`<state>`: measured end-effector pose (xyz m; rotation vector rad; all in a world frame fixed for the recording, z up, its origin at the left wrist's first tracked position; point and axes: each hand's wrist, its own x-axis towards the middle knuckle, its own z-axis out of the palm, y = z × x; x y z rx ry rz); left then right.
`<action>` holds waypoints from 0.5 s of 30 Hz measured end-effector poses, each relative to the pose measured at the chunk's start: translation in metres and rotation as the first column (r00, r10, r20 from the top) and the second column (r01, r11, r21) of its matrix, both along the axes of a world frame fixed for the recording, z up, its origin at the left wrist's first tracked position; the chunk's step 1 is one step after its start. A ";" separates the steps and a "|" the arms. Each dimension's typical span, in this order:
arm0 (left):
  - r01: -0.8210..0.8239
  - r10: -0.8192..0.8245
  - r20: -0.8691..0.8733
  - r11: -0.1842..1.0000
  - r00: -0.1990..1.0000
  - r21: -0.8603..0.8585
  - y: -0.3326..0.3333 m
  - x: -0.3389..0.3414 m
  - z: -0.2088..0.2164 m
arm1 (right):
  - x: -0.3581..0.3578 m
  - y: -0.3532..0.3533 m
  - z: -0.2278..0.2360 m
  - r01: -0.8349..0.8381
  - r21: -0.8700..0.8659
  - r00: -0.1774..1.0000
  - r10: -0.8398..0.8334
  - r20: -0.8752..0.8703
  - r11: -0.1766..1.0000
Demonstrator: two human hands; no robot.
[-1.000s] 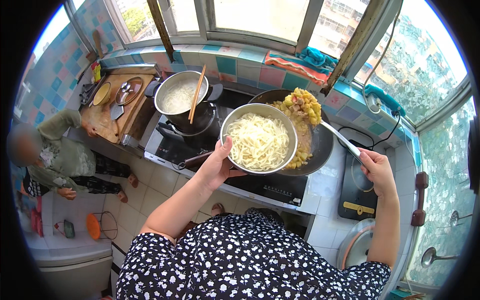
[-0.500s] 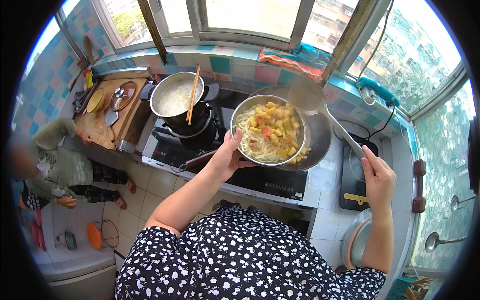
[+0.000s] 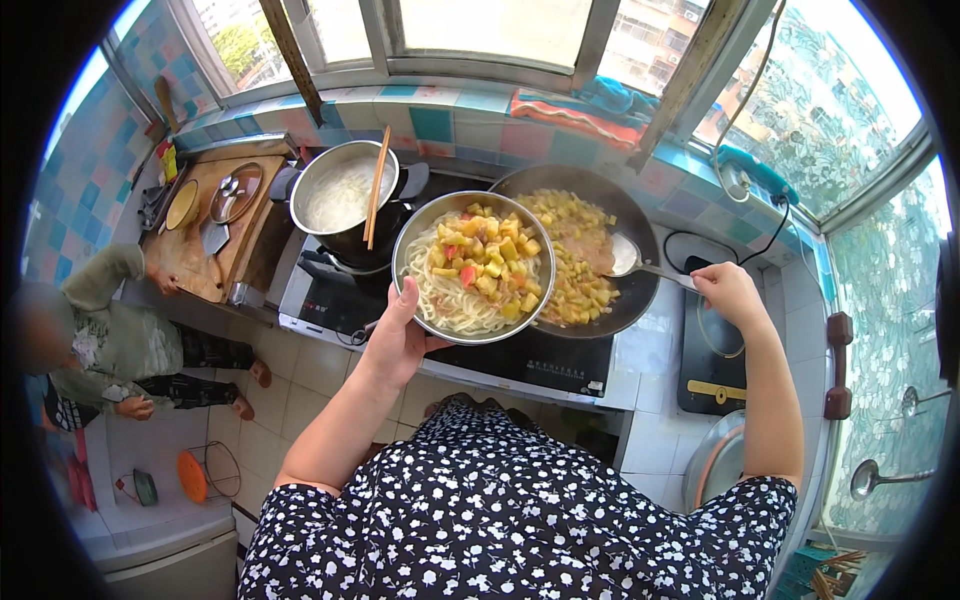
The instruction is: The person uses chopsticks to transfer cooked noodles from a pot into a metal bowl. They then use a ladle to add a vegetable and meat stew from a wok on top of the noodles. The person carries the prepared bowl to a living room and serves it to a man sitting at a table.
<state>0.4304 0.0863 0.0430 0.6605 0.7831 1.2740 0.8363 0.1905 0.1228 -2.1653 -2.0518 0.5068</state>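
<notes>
My left hand (image 3: 397, 335) grips the near-left rim of a metal bowl (image 3: 547, 270), thumb over the edge. In the bowl lie pale noodles (image 3: 450, 300), partly covered by diced yellow-green vegetables (image 3: 490, 250) with a few red pieces. Closed on the handle of a metal ladle (image 3: 627, 256) is my right hand (image 3: 728, 293). The ladle's head rests among the diced vegetables (image 3: 575, 275) in a dark wok (image 3: 640, 225). The bowl is held up over the wok's left side and hides part of it.
Left of the bowl, a pot (image 3: 345, 190) of whitish food stands on the stove (image 3: 330, 305), wooden chopsticks (image 3: 377, 188) across its rim. Farther left are a cutting board (image 3: 190, 250) and another person (image 3: 120, 320). An induction cooker (image 3: 712, 360) sits at right.
The bowl has moved left in my left hand, uncovering more of the wok. The ladle has come down from above the bowl's right edge into the wok's food.
</notes>
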 end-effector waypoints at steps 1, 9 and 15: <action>-0.020 0.020 0.001 1.000 1.000 -0.003 -0.002 -0.001 0.000 | -0.003 0.004 -0.012 0.016 0.005 0.995 -0.015 -0.103 1.000; -0.053 0.052 -0.024 0.997 0.998 -0.047 -0.009 -0.001 -0.005 | -0.002 0.019 -0.115 0.007 -0.036 0.636 -0.032 -0.771 0.999; -0.068 0.068 0.003 0.996 0.998 -0.055 -0.011 0.005 -0.010 | 0.004 0.005 -0.104 0.064 -0.113 0.613 -0.128 -0.779 0.992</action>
